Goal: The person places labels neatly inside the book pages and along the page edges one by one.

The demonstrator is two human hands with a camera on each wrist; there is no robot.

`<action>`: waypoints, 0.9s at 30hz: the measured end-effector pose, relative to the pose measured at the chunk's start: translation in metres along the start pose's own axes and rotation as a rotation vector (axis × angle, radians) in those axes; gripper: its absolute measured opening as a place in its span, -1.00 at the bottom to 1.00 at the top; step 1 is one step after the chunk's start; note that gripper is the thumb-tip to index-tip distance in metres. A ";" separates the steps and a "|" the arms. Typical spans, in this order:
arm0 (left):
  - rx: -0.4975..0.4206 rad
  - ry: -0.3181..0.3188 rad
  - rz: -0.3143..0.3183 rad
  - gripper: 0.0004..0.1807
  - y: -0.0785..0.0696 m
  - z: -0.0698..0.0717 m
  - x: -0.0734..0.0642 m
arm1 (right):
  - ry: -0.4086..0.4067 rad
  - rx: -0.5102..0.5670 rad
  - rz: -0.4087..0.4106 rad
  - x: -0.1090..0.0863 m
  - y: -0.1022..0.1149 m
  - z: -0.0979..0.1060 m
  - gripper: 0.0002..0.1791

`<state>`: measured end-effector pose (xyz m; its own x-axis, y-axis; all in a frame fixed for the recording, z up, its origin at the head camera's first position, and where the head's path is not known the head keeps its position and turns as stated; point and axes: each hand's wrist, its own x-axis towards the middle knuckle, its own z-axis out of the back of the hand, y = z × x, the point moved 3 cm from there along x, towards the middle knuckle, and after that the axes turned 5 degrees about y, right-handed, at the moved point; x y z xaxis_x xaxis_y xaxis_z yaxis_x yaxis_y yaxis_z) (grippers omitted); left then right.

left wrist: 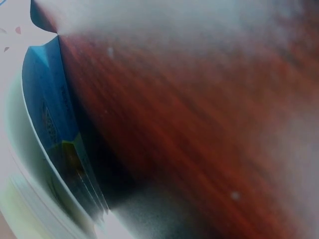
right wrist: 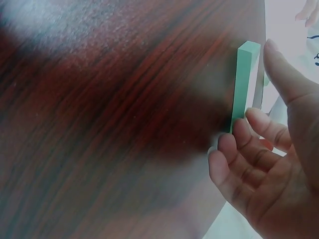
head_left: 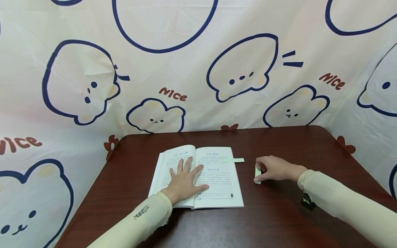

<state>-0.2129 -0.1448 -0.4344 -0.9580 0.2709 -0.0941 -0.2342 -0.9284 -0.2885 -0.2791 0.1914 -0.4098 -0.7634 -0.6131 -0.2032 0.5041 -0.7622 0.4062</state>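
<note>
An open book (head_left: 217,175) lies on the table, with a pale green sticky tab (head_left: 238,160) sticking out past its right edge. My left hand (head_left: 184,181) rests flat across both pages, fingers spread. In the left wrist view, the blue underside of the book's cover (left wrist: 47,104) shows at the left; that hand is out of sight there. To the right of the book, my right hand (head_left: 276,168) holds a narrow green pad of sticky notes (head_left: 258,174) between thumb and curled fingers. The right wrist view shows the pad (right wrist: 242,82) close to the tabletop, fingers at one end.
The dark reddish-brown table (head_left: 217,227) has rounded far corners. A pale cloth (head_left: 198,69) with cartoon outlines hangs behind it and along the sides.
</note>
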 end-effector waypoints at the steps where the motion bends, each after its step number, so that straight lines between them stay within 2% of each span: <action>1: -0.001 0.000 -0.001 -0.13 0.000 0.000 0.000 | 0.001 0.005 0.000 0.001 -0.001 -0.001 -0.52; 9: -0.008 0.003 -0.006 -0.13 0.000 0.001 0.000 | 0.006 0.035 0.049 0.006 -0.006 -0.003 -0.52; 18: -0.011 0.004 -0.005 -0.13 0.000 0.001 0.000 | 0.071 0.099 0.112 0.008 -0.007 0.000 -0.56; 27: -0.006 0.001 -0.004 -0.14 0.000 0.002 -0.001 | 0.086 0.097 0.085 0.011 -0.007 0.001 -0.65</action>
<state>-0.2126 -0.1454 -0.4329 -0.9569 0.2746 -0.0943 -0.2366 -0.9258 -0.2948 -0.2919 0.1905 -0.4140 -0.6802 -0.6934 -0.2377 0.5210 -0.6855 0.5086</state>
